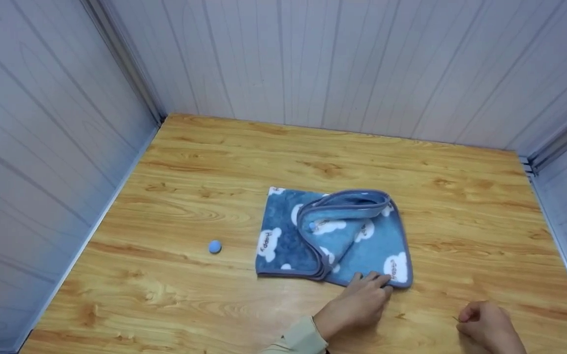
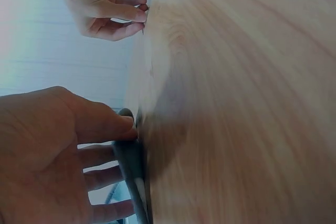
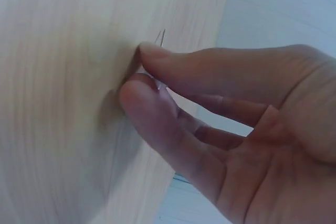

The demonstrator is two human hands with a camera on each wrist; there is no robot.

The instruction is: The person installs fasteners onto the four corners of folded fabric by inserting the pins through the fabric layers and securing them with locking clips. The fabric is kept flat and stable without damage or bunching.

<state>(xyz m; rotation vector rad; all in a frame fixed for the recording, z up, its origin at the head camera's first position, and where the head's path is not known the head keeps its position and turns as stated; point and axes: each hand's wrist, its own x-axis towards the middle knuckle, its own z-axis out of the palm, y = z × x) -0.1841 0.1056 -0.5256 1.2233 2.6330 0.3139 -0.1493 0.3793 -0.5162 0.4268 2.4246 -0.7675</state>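
Observation:
A blue fleece blanket (image 1: pixel 283 250) with white clouds and a dark blue border lies partly folded in the head view. My left hand (image 1: pixel 364 300) is at its near edge, toward the right corner. In the left wrist view, the thumb and fingers of that hand (image 2: pixel 47 156) pinch the blanket's edge (image 2: pixel 131 166). Apart from the blanket, at the lower right, my right hand (image 1: pixel 487 324) is low over the table. Its thumb and forefinger pinch a thin, dark, needle-like piece (image 3: pixel 163 38); the fingertips hide the rest of it.
A small blue disc (image 1: pixel 215 247) lies on the wooden table (image 1: pixel 204 305), left of the blanket. A smaller blue round piece (image 1: pixel 313 226) is on the folded flap. Pale panelled walls (image 1: pixel 303 64) stand at the back and both sides.

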